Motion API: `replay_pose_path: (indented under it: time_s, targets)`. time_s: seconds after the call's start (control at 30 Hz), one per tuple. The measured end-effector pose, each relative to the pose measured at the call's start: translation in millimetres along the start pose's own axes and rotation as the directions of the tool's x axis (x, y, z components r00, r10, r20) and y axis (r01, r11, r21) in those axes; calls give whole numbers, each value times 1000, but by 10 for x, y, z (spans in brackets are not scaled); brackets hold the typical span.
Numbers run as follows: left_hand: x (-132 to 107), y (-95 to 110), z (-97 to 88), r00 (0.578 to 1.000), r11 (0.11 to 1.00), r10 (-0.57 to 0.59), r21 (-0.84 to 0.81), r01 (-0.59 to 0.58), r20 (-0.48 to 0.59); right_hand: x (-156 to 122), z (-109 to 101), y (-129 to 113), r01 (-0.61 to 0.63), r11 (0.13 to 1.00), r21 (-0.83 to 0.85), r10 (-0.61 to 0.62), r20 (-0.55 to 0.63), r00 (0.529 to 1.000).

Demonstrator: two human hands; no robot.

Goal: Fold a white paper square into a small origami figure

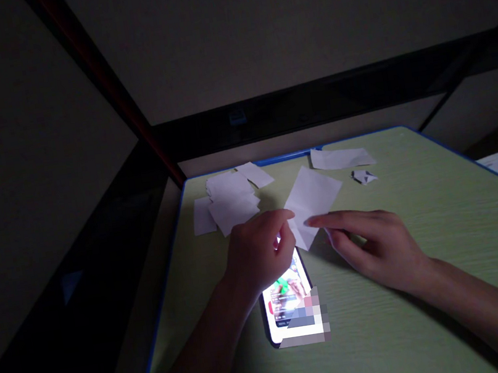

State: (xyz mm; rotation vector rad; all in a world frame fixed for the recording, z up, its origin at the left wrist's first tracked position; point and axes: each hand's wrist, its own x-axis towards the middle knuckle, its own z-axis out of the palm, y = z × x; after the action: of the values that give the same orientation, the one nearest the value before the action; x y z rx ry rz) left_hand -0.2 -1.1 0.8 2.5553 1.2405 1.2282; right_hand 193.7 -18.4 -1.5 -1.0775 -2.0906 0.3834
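Note:
A creased white sheet of paper (pixel 313 192) is held up at a tilt between my two hands, above the table. My left hand (pixel 258 250) pinches its left edge between thumb and curled index finger. On the right side, my right hand (pixel 370 243) has its index finger on the face of the paper and its thumb near the lower edge, the paper between them. Just below the paper lies a lit phone (pixel 289 299), partly covered by my left hand; its screen shows hands with something green, and part of it is pixelated.
Several loose white sheets (pixel 232 198) lie in a pile at the back left. A white paper strip (pixel 342 157) and a small folded paper piece (pixel 363 177) lie at the back right. The pale green table (pixel 443 201) has a blue edge and stands against a wall.

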Motion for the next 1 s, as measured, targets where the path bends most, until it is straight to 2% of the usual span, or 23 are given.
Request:
replay_pose_path:
  time_s: [1.0]
  targets:
    - [-5, -4, 1, 1000, 1000, -1, -3, 1, 3, -3, 6, 8, 11, 1000, -7, -12, -9, 1000]
